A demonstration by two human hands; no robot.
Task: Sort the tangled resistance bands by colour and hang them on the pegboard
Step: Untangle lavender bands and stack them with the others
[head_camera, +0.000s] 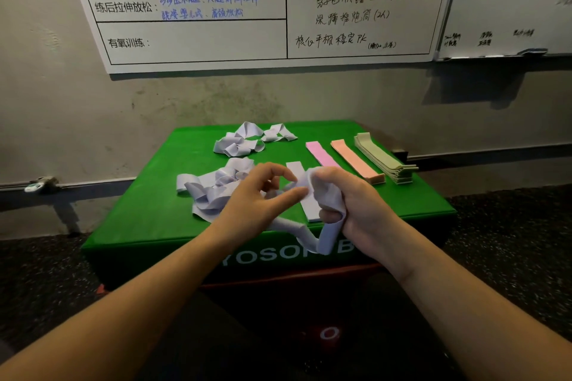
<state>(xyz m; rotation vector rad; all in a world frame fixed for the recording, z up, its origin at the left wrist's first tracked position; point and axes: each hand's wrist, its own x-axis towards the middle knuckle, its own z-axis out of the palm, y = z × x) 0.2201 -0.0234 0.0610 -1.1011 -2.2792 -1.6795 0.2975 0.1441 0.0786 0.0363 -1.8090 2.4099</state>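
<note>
Lilac band [328, 198] | limp, crumpled | right hand [356, 204] grips | left hand [257, 198] touches

— We can't read the far whiteboard [507, 0]: its writing is blurred, and the frame's right edge cuts it.

— Our right hand [349, 198] hides the lilac band [325, 195] where the fingers wrap it, and the box lettering [278, 254] behind our arms is partly covered.
</note>
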